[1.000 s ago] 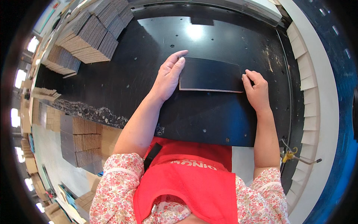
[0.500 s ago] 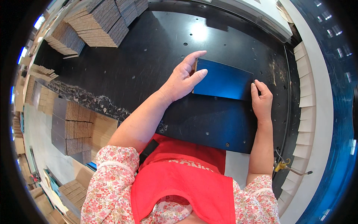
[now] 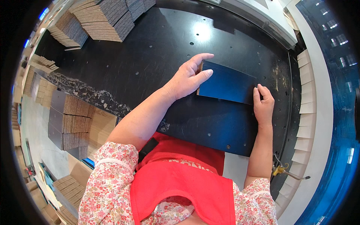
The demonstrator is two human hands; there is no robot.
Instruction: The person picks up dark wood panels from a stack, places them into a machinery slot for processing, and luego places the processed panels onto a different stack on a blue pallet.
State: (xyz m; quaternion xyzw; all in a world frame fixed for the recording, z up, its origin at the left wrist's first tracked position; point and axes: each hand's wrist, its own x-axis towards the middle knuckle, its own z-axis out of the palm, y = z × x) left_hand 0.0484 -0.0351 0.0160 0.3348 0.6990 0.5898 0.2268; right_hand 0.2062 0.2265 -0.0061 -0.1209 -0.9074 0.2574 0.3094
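Observation:
Between my two hands is a dark, smooth rectangular board (image 3: 227, 82) that gives off a blue sheen, held just over the black worktable (image 3: 123, 67). My left hand (image 3: 192, 75) grips its left edge, with the thumb on the top face and the index finger stretched past the far corner. At the right end, my right hand (image 3: 264, 103) pinches the board's edge between thumb and curled fingers. The board's underside is hidden, so I cannot tell whether it touches the table.
Stacks of cut particle boards (image 3: 103, 22) stand at the table's far left. More boards (image 3: 73, 122) are piled lower, left of the chipped table edge (image 3: 86, 92). A white machine housing (image 3: 262, 18) borders the far side. Along the right run pale overlapping flaps (image 3: 305, 101) and a yellow-handled hook (image 3: 279, 170).
The board's surface looks darker and its tilt differs slightly. Both hands keep their hold on it, and the whole view has shifted a little.

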